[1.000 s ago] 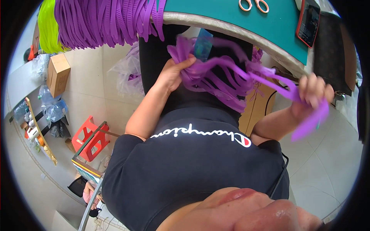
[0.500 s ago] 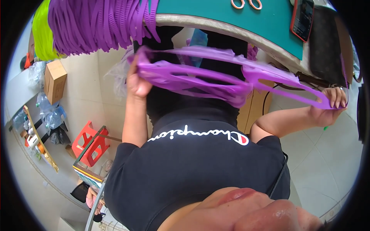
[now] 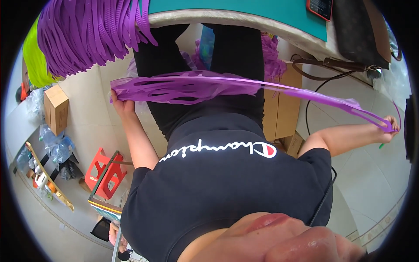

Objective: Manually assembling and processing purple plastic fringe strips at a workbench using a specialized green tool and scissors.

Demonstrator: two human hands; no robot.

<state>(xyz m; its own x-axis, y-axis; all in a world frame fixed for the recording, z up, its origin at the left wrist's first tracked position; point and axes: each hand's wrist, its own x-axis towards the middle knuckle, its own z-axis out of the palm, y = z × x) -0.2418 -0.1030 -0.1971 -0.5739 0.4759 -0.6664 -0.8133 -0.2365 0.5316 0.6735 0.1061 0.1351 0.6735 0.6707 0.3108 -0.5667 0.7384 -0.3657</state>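
Note:
A long purple sheet of thin, stretchy-looking material (image 3: pixel 183 89), full of slit-like cut-outs, spans the space in front of my body above my lap. My left hand (image 3: pixel 123 104) pinches its wide, bunched left end. Far to the right, my right hand (image 3: pixel 391 125) grips the narrow, stretched-out right end. A thin purple strand curves up beside my right hand, and a small green tip (image 3: pixel 382 146) shows just below it; I cannot make out what that is. Many purple strips (image 3: pixel 87 35) hang over the table edge at the upper left, with lime-green strips (image 3: pixel 35 56) beside them.
A table with a green mat (image 3: pixel 244 11) curves across the top, bearing a phone (image 3: pixel 321 8) and a dark bag (image 3: pixel 364 30). More purple scrap (image 3: pixel 273 59) lies underneath, near cardboard boxes (image 3: pixel 281 105). To the left are a carton (image 3: pixel 56 109), a red stool (image 3: pixel 104 174) and another person (image 3: pixel 115 233).
My hands have moved farther apart, left hand leftward and down, right hand slightly right. The purple sheet is now pulled longer and narrower. The view has shifted, so the scissors are out of sight.

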